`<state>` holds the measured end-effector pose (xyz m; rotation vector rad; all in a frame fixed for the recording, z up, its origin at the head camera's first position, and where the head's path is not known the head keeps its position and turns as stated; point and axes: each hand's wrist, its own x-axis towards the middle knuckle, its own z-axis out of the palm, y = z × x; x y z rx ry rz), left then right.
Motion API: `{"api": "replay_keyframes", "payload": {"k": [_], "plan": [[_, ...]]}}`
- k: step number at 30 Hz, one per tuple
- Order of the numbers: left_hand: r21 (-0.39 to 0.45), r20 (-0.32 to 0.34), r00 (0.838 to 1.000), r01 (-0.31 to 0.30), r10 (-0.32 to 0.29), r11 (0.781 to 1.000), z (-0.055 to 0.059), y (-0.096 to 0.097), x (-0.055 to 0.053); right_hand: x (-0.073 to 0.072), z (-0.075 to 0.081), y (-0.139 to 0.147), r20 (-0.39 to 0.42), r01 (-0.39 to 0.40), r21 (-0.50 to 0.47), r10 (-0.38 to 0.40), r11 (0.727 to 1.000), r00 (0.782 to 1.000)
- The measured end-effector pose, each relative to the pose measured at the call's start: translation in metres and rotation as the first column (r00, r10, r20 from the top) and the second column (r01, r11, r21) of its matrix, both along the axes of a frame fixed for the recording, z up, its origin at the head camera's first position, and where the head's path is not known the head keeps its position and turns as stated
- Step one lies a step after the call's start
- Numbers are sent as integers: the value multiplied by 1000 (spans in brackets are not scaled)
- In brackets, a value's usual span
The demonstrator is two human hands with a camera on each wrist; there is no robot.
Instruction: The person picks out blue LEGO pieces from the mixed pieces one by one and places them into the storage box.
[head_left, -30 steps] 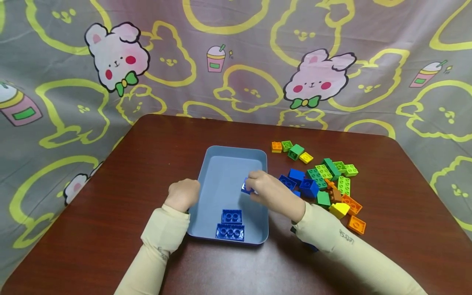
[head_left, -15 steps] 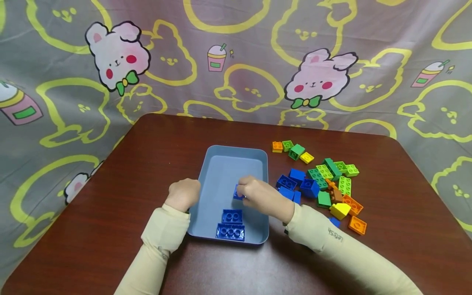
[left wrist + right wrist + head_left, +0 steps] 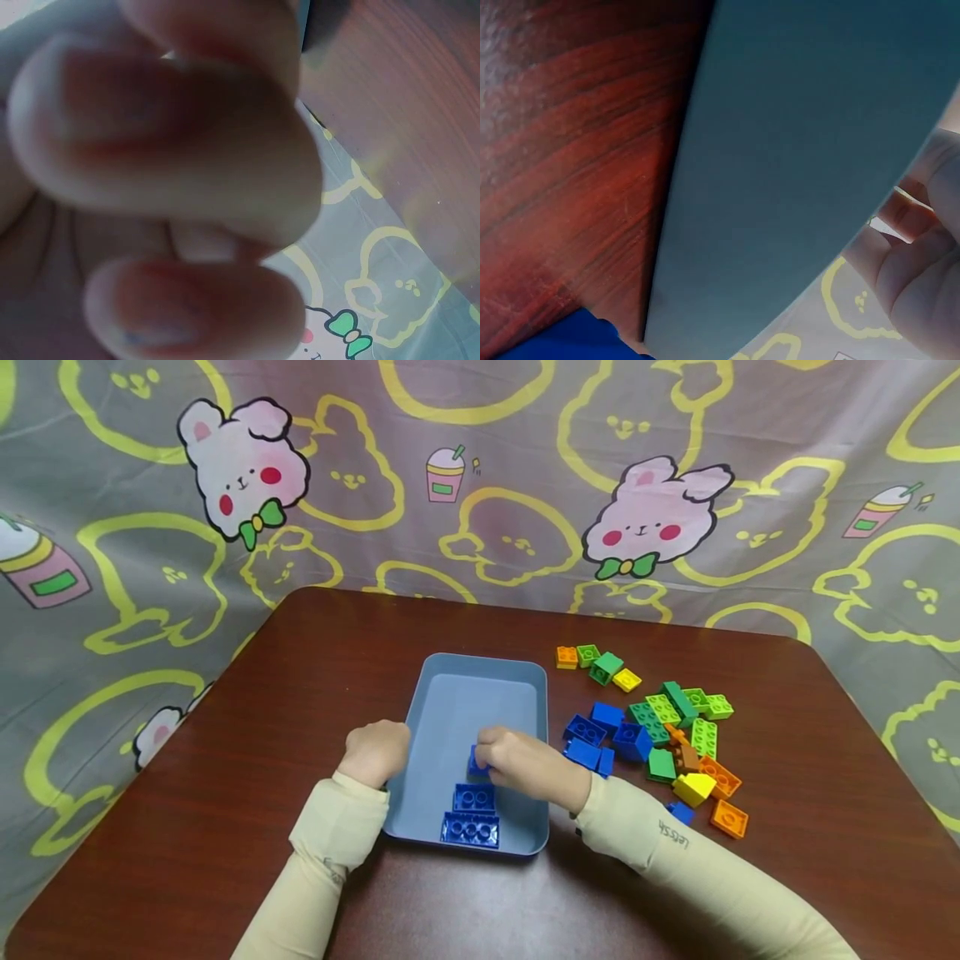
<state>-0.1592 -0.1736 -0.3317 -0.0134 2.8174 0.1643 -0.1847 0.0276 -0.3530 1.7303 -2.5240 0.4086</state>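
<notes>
A grey-blue tray lies on the table, with my left hand at its left rim. The fingers of that hand are curled in the left wrist view, and they seem to hold the rim, though the contact is hidden. My right hand reaches over the right side of the tray and pinches a blue toy brick, partly covered by the fingers. Below it in the tray are a shorter blue brick and a longer blue brick, studs hidden. The right wrist view shows mostly the tray's outer wall.
Right of the tray lie several loose blue bricks, green bricks, a yellow brick and orange bricks. A small group with an orange brick is farther back. A patterned cloth hangs behind the table.
My right hand has carried the blue brick left and toward me, down close to the two bricks in the tray. The left hand stays at the rim.
</notes>
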Motion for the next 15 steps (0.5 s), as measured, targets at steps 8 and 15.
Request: {"api": "replay_keyframes", "payload": {"k": [8, 15], "plan": [[15, -1, 1000, -7, 7, 1000, 0, 0, -1, -2, -2, 0, 12, -25, 7, 25, 1000, 1000], [8, 6, 1000, -4, 4, 1000, 0, 0, -2, -1, -1, 0, 23, -47, 51, 46, 998, 999]]}}
